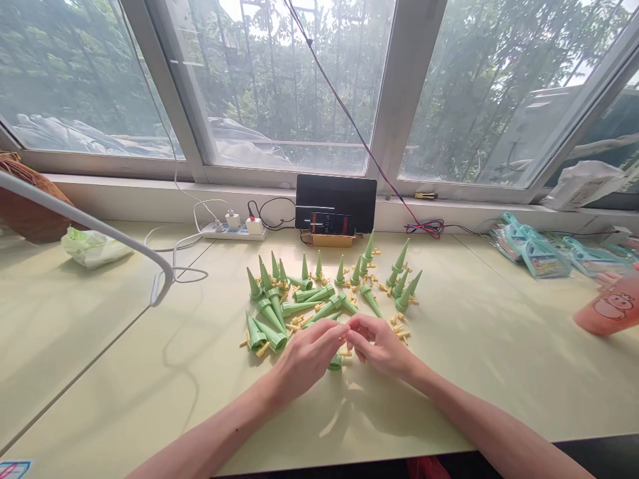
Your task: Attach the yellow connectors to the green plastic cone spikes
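My left hand [312, 349] and my right hand [377, 342] meet fingertip to fingertip over the near side of a spread of green cones. Both hands are closed in a pinch; what lies between the fingertips is too small and covered to make out. Just under them a green cone [335, 362] lies with its ribbed end showing, the rest hidden by my left hand. Beyond my hands several green cones lie on their sides, among them a cone [272, 336] at the left. Others stand upright, such as a cone [408, 293] at the right. Small yellow valve-like pieces [401, 332] are scattered among them.
At the back a dark tablet [335, 193] stands behind a phone [332, 224] on a small cardboard box [333, 240]. A power strip [234, 231] with cables sits left of it. Packaged teal items [536, 246] and an orange cup [609, 306] are at right. A white curved bar [90, 216] crosses the left.
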### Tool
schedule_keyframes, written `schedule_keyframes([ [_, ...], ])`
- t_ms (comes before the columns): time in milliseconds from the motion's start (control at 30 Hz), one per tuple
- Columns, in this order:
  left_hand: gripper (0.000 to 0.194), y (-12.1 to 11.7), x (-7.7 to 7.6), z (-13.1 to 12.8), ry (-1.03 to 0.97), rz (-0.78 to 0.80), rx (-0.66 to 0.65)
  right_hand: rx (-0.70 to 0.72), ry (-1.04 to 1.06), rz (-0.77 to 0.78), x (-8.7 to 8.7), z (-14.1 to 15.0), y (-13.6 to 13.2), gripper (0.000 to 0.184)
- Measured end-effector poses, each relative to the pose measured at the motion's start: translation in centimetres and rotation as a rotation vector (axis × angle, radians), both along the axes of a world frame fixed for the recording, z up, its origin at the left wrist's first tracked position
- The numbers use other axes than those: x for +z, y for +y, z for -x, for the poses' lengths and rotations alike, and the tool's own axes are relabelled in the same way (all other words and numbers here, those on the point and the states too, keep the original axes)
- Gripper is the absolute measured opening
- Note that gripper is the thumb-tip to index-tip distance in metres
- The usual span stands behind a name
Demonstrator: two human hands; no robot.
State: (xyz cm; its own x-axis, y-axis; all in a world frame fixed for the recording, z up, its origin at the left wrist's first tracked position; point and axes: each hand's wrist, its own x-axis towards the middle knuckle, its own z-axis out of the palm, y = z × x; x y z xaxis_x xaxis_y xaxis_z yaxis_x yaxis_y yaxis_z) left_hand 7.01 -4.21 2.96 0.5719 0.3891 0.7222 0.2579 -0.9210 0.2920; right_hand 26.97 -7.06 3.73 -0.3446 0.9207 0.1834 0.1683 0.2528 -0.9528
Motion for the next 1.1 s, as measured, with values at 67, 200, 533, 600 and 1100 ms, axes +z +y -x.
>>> schedule_keyframes([
  [67,0.03,0.02,-0.09,0.01,-0.001,0.011,-0.017,0.03,0.039,0.058,-0.27,-0.09,0.11,0.031],
  [200,0.028,-0.08,-0.09,0.05,-0.002,0.05,-0.024,0.053,0.097,0.106,-0.63,-0.19,0.31,0.03],
  [533,0.021,0.1,0.18,0.26,-0.044,0.012,0.136,-0.137,0.167,0.091,-0.42,-0.06,0.4,0.03],
  [600,0.018,0.16,0.15,0.24,-0.05,0.014,0.144,-0.196,0.185,0.075,-0.42,-0.14,0.48,0.03],
  [1100,0.04,0.19,0.34,0.2,-0.088,0.029,0.186,-0.271,0.177,0.055,-0.33,-0.22,0.46,0.028],
])
